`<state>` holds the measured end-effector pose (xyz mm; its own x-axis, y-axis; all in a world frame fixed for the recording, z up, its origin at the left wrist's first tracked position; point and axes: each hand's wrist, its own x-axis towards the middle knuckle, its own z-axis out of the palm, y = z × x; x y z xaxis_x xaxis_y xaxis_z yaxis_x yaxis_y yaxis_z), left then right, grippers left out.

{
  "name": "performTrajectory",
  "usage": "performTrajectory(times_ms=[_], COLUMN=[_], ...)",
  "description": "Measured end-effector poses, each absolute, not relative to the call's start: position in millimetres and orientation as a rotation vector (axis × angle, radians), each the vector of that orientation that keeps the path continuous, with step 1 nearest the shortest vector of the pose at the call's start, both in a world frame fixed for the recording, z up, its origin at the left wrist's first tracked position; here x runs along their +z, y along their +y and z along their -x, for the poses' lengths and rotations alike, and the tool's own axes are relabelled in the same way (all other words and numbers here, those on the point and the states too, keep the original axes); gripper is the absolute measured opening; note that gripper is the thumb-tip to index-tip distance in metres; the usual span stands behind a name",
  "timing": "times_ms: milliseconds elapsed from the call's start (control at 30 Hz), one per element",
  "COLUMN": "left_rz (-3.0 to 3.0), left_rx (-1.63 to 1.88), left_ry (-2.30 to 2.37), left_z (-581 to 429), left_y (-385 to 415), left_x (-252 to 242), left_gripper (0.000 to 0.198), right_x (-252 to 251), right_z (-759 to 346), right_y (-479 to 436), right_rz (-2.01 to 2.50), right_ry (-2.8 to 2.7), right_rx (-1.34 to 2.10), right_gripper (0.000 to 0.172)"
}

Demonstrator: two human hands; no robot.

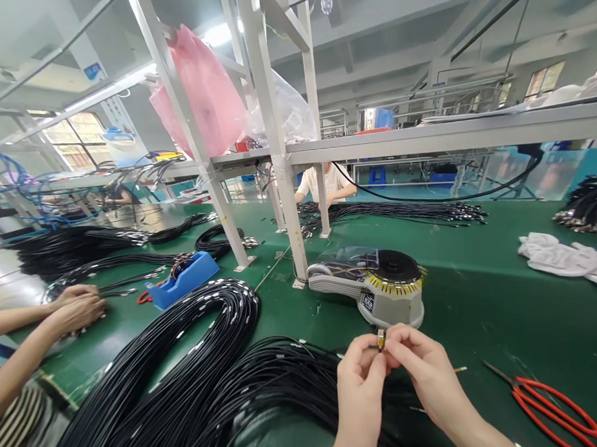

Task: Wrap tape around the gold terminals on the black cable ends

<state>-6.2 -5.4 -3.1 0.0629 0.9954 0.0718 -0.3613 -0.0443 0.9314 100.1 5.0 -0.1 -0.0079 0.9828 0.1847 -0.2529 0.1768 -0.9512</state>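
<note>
My left hand point(360, 387) and my right hand point(426, 370) meet in front of the tape dispenser. Between their fingertips is a small metal cable connector point(381, 338) with a bit of yellow on it. Both hands are closed in a pinch at this piece; the cable below it is mostly hidden by my fingers. Just beyond them stands a round grey tape dispenser point(390, 299), with short yellow tape strips around its black disc. A thick bundle of black cables point(281, 378) lies left of my hands and runs beneath them.
Red-handled scissors point(552, 397) lie at the right. Another looped cable bundle point(203, 322) and a blue tape holder point(184, 279) are to the left, near a co-worker's hands point(77, 308). White gloves point(565, 256) lie far right. A metal shelf post point(284, 184) rises behind the dispenser.
</note>
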Motion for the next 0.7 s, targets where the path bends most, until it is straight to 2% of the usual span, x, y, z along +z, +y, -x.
performTrajectory(times_ms=[700], left_rz=[-1.026], left_rx=[1.366], left_ry=[0.847], left_z=[4.4], left_y=[-5.6], left_x=[-7.0], left_gripper=[0.017], right_x=[-6.9], right_z=[-100.2], right_y=[9.4], right_rz=[0.947], right_ry=[-1.092], right_rx=[1.197], right_gripper=[0.019])
